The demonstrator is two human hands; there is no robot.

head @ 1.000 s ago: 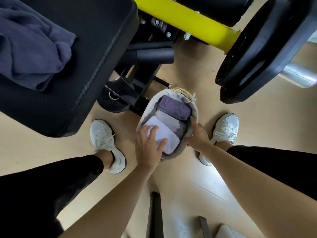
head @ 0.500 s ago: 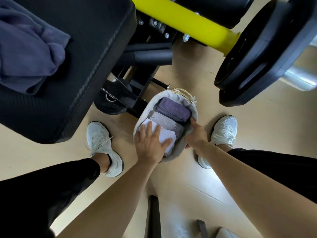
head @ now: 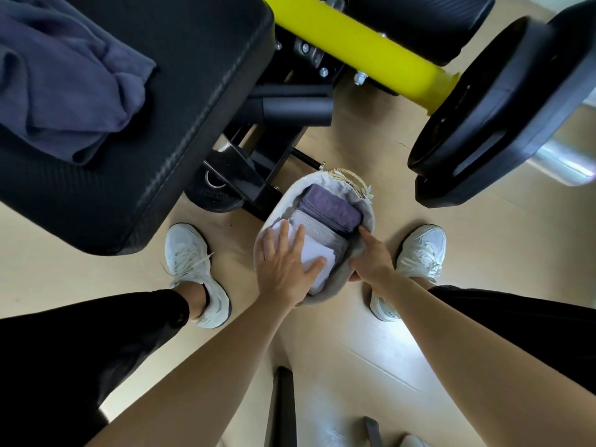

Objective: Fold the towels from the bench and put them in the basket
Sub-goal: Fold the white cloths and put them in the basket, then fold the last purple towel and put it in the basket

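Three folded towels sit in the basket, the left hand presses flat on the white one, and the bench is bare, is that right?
Not quite. The bench is not bare: the head view shows a crumpled blue-grey towel lying on it. The rest stands: left hand on the white towel in the basket.

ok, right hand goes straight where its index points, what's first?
Likely the purple towel: the right hand grips the basket rim, index aimed at that towel's near corner. Depth is unclear; it could slip between towel and basket wall.
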